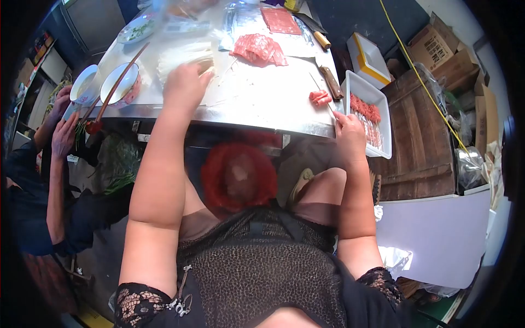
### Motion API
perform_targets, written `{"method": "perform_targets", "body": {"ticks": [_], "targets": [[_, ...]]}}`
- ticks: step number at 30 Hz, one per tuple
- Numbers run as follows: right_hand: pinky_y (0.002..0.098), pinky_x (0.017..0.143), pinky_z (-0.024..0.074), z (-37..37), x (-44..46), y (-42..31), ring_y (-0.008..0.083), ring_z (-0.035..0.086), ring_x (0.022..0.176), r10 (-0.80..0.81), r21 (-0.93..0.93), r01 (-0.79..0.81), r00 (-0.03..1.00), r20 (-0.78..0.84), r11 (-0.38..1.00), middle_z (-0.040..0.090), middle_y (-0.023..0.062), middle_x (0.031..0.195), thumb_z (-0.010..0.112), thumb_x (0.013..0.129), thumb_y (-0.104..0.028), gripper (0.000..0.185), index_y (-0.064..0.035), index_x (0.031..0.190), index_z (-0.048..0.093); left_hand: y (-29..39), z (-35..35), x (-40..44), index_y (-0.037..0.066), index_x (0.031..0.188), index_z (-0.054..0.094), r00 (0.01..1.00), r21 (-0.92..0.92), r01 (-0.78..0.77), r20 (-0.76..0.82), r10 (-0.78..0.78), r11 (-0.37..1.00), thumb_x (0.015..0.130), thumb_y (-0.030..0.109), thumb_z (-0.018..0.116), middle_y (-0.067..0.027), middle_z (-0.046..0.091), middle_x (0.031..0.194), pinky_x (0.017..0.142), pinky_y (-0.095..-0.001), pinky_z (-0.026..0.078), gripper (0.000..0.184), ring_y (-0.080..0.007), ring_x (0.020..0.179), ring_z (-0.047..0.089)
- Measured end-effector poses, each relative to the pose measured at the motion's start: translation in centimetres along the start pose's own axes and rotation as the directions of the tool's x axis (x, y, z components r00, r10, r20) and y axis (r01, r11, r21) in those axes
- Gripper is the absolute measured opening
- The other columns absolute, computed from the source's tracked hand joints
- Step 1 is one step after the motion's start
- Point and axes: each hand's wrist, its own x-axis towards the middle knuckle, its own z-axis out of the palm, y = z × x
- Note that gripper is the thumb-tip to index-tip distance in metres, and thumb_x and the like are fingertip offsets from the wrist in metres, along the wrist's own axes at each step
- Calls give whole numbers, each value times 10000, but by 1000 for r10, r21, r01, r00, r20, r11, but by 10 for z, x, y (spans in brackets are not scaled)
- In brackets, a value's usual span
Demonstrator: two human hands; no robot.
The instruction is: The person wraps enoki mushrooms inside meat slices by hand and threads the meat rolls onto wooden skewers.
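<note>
My left hand [187, 85] is at the lower edge of a pile of thin white strips [183, 57] on the metal table, its fingers bent over them; what they grip is too hidden to tell. Near the table's right corner my right hand [350, 131] pinches a thin skewer [331, 110] with rolled red meat [320, 98] on it. A heap of sliced meat [257, 49] lies farther back, with flat slices [280, 21] behind it. Skewered meat [365, 109] fills a white tray [387, 131] beside my right hand.
A knife [331, 82] and a cleaver [321, 39] lie along the table's right edge. Two bowls [127, 82] [86, 82] and a plate [136, 30] are on the left, near a co-worker's hands [64, 131] holding chopsticks. A red basin [239, 177] sits below.
</note>
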Motion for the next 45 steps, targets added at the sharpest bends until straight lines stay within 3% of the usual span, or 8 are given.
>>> {"method": "perform_targets", "body": {"ticks": [9, 18, 20, 23, 33, 38, 42, 45], "targets": [[427, 935, 490, 57, 117, -100, 351, 603, 1070, -374, 375, 430, 902, -215, 821, 649, 172, 1109, 743, 816, -164, 300, -69, 1097, 701, -15, 27, 8, 23, 986, 704, 985, 179, -19, 174, -12, 984, 855, 243, 679, -214, 690, 963, 839, -495, 527, 257, -397, 937, 665], [354, 835, 510, 128, 198, -117, 285, 661, 895, -256, 341, 234, 966, 22, 910, 683, 138, 937, 677, 861, -155, 131, -52, 927, 726, -17, 19, 4, 15, 1098, 583, 997, -131, 62, -33, -66, 989, 955, 196, 594, -172, 680, 1017, 813, -438, 524, 231, -348, 915, 667], [364, 841, 503, 129, 195, -108, 275, 668, 918, -259, 482, 231, 966, -10, 845, 704, 137, 967, 621, 904, -158, 166, -53, 965, 733, -28, 28, 11, 20, 1136, 570, 987, -762, 158, 109, -117, 628, 1007, 187, 553, -115, 686, 956, 758, -365, 546, 211, -246, 855, 696], [410, 890, 499, 113, 197, -104, 334, 648, 982, -84, 476, 113, 993, -80, 872, 692, 177, 1023, 649, 894, -194, 187, -60, 989, 737, -10, 5, 5, 6, 1169, 550, 931, -928, 359, 349, -108, 101, 1027, 173, 530, -93, 672, 940, 748, -333, 566, 221, -185, 845, 694], [423, 925, 496, 23, 74, -89, 336, 629, 1031, -538, 376, 471, 838, 92, 798, 690, 125, 1076, 700, 834, -172, 140, -73, 924, 740, 34, 12, -16, -43, 1212, 522, 809, -727, 577, 571, 140, -372, 1041, 187, 486, -191, 655, 1036, 827, -446, 592, 289, -287, 925, 693], [311, 906, 497, 37, 58, -103, 196, 640, 1038, -228, 873, 104, 974, 8, 477, 690, 93, 1136, 679, 925, -180, 243, -34, 1113, 728, 57, 28, -27, -25, 1213, 564, 777, -748, 622, 553, 300, -233, 967, 130, 622, -120, 676, 1028, 817, -368, 586, 296, -203, 874, 686], [241, 837, 501, 33, 49, -112, 79, 609, 915, -136, 935, -355, 927, 350, -15, 692, 30, 1008, 669, 955, -148, 244, 42, 1104, 703, 72, 38, -34, -14, 1087, 655, 730, -753, 658, 641, 238, 11, 954, 143, 644, -95, 708, 947, 761, -329, 578, 205, -177, 836, 693], [226, 786, 497, 40, 50, -95, 74, 610, 865, -227, 914, -405, 892, 390, -21, 699, 26, 963, 691, 936, -147, 229, 29, 1083, 711, 75, 43, -34, -12, 1074, 670, 693, -744, 647, 664, 280, 165, 955, 162, 644, -102, 719, 957, 751, -324, 579, 212, -175, 849, 698]]}}
